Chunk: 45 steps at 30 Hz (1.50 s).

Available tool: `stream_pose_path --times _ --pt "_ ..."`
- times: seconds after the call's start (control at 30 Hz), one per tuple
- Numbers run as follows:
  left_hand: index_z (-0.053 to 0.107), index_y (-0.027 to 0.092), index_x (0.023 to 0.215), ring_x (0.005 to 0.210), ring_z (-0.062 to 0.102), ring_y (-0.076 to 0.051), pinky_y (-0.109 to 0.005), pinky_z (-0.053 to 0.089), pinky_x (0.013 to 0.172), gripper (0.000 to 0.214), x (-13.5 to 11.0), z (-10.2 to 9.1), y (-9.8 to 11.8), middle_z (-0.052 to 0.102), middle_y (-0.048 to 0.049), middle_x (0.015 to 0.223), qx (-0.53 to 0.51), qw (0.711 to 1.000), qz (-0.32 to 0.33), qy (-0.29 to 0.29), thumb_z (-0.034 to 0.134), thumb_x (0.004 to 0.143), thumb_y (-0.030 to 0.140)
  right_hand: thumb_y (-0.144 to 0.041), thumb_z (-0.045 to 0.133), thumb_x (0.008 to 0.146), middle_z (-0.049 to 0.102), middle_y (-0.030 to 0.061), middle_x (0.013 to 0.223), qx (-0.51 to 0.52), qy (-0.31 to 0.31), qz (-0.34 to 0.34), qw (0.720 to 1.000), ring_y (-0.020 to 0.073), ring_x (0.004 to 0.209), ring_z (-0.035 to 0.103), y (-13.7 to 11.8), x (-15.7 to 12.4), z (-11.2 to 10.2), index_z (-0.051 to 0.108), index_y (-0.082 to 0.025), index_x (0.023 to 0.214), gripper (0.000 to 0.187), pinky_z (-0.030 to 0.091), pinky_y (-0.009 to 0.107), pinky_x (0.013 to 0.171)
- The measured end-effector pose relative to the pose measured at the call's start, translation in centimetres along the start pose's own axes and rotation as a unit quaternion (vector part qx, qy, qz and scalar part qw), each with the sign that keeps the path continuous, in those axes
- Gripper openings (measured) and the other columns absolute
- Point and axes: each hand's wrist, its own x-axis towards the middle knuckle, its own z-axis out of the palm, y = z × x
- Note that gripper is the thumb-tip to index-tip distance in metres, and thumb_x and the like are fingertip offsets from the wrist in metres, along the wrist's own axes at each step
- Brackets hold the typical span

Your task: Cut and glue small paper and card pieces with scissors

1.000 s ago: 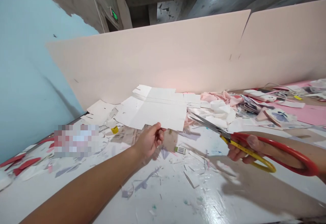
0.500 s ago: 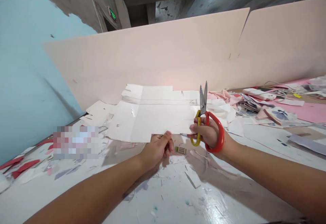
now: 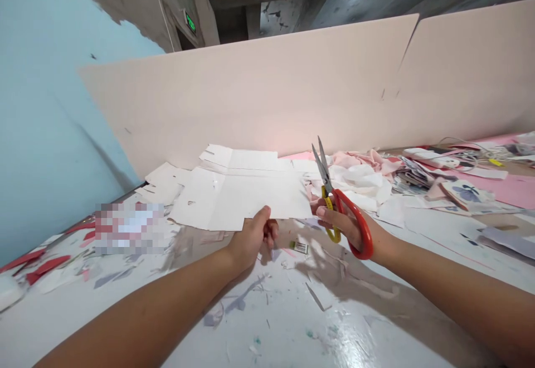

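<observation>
My left hand (image 3: 256,237) pinches the near edge of a white cardboard sheet (image 3: 267,192), thumb on top and fingers curled beneath. Creases, slots and notched edges show on the sheet, which is held above the table. To its right, my right hand (image 3: 345,226) is closed round a pair of scissors (image 3: 324,170) with red handles, the front loop wrapped in yellow. The blades point up and away, slightly parted, with nothing between them. They stand close to the sheet's right edge; I cannot tell whether they touch it.
Paper scraps and pink and white cloth (image 3: 363,170) lie along the table's back. At the right are a white power strip (image 3: 432,158) and a pink sheet (image 3: 510,189). Red scraps (image 3: 48,267) lie left. A pale partition (image 3: 259,95) stands behind the white table (image 3: 292,334).
The scissors have tilted to the left and their blades have swung toward the sheet. The sheet's right end has come into clearer view. My left hand keeps its pinch.
</observation>
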Motion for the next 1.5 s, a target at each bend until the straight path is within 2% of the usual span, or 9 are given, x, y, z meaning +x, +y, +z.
stream_pose_path --times 0.07,0.13,0.23,0.3,0.37,0.6,0.83,1.33,1.5 --pt "0.050 0.016 0.043 0.038 0.037 -0.007 -0.022 0.031 0.045 0.052 0.4 -0.1 0.2 0.046 0.0002 0.045 -0.028 0.999 0.018 0.024 0.039 0.080 0.052 -0.051 0.058 0.071 0.060 0.0039 0.094 -0.013 -0.030 0.026 0.999 0.0241 0.099 0.054 -0.3 -0.3 -0.9 0.053 -0.021 0.083 0.032 0.048 0.032 0.077" --pt "0.049 0.016 0.045 0.040 0.036 -0.006 -0.022 0.031 0.046 0.050 0.6 -0.2 0.5 0.048 0.0005 0.049 -0.045 0.997 0.032 0.045 0.041 0.079 0.052 -0.059 0.053 0.072 0.060 0.0068 0.101 -0.003 -0.046 0.082 0.996 0.0243 0.101 0.054 -0.3 -0.5 -2.1 0.052 -0.022 0.087 0.040 0.049 0.031 0.075" --pt "0.047 0.017 0.045 0.040 0.034 -0.006 -0.021 0.030 0.044 0.050 1.0 -0.3 1.0 0.047 0.0008 0.048 -0.064 0.994 0.048 0.071 0.041 0.079 0.053 -0.072 0.038 0.071 0.061 0.0107 0.099 0.015 -0.096 0.153 0.983 0.0202 0.073 0.062 0.2 -0.8 -3.6 0.050 -0.020 0.087 0.056 0.049 0.029 0.054" --pt "0.046 0.016 0.046 0.040 0.033 -0.006 -0.021 0.029 0.043 0.050 1.4 -0.5 1.2 0.047 0.0011 0.048 -0.082 0.992 0.057 0.079 0.041 0.079 0.054 -0.074 0.033 0.071 0.063 0.0094 0.088 0.004 -0.138 0.158 0.978 0.0143 0.053 0.057 0.2 -1.1 -4.2 0.049 -0.019 0.083 0.059 0.045 0.026 0.045" --pt "0.045 0.016 0.047 0.040 0.033 -0.005 -0.020 0.028 0.043 0.049 1.7 -0.6 1.3 0.046 0.0018 0.049 -0.103 0.989 0.059 0.090 0.041 0.079 0.054 -0.073 0.033 0.072 0.063 0.0073 0.082 -0.025 -0.165 0.149 0.975 0.0113 0.048 0.054 0.1 -1.6 -4.3 0.051 -0.018 0.081 0.058 0.043 0.025 0.045" --pt "0.045 0.016 0.050 0.041 0.032 -0.005 -0.020 0.028 0.044 0.050 1.5 -0.5 1.1 0.045 0.0025 0.049 -0.113 0.988 0.048 0.094 0.041 0.079 0.056 -0.072 0.035 0.073 0.065 0.0080 0.079 -0.077 -0.197 0.179 0.961 0.0136 0.049 0.057 -1.9 -2.1 -1.6 0.053 -0.017 0.079 0.058 0.044 0.026 0.048" --pt "0.045 0.017 0.045 0.040 0.031 -0.006 -0.022 0.028 0.045 0.057 0.8 0.0 1.0 0.041 0.0021 0.044 -0.054 0.990 0.076 0.110 0.035 0.078 0.061 -0.074 0.035 0.070 0.061 0.0047 0.072 -0.015 -0.174 0.179 0.968 0.0130 0.045 0.055 -2.1 -0.9 1.9 0.047 -0.019 0.078 0.056 0.043 0.026 0.043" --pt "0.045 0.017 0.043 0.040 0.031 -0.007 -0.024 0.026 0.045 0.058 0.4 0.2 1.1 0.040 0.0012 0.043 -0.054 0.992 0.059 0.101 0.031 0.081 0.059 -0.075 0.034 0.070 0.056 0.0022 0.061 -0.023 -0.142 0.189 0.971 0.0129 0.043 0.054 -3.3 -1.0 3.1 0.045 -0.018 0.075 0.058 0.039 0.025 0.042" --pt "0.046 0.018 0.052 0.039 0.031 -0.007 -0.023 0.026 0.044 0.043 0.4 0.4 1.4 0.041 0.0035 0.043 -0.095 0.990 0.060 0.090 0.041 0.079 0.051 -0.071 0.038 0.072 0.053 -0.0004 0.053 -0.018 -0.141 0.179 0.974 0.0127 0.040 0.052 -2.7 -0.7 3.2 0.045 -0.018 0.072 0.054 0.038 0.024 0.039"
